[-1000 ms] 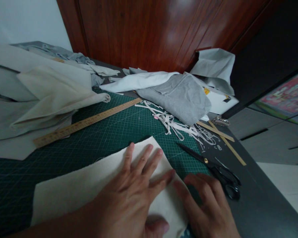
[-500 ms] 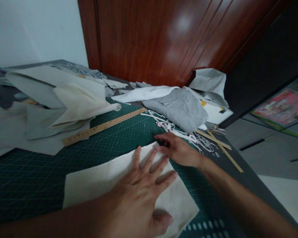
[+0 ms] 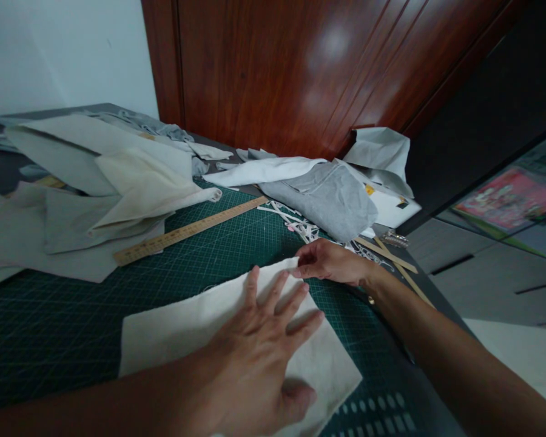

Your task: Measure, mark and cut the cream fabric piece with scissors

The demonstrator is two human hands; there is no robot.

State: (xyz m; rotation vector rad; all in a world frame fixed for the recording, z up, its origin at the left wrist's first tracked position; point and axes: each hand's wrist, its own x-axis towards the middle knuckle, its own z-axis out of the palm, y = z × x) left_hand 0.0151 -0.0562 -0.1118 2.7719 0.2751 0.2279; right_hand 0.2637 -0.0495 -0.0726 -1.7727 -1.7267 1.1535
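One cream, straight-edged cloth panel (image 3: 177, 328): left hand (image 3: 257, 343) presses flat, fingers spread; right hand (image 3: 330, 261) pinches the far corner, where uneven tugging could skew the panel.

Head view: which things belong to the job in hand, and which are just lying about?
In the job:
cream cloth, under the left hand, right hand at its far corner
green cutting mat beneath

Seemingly lying about:
wooden ruler
white strips
grey cloth
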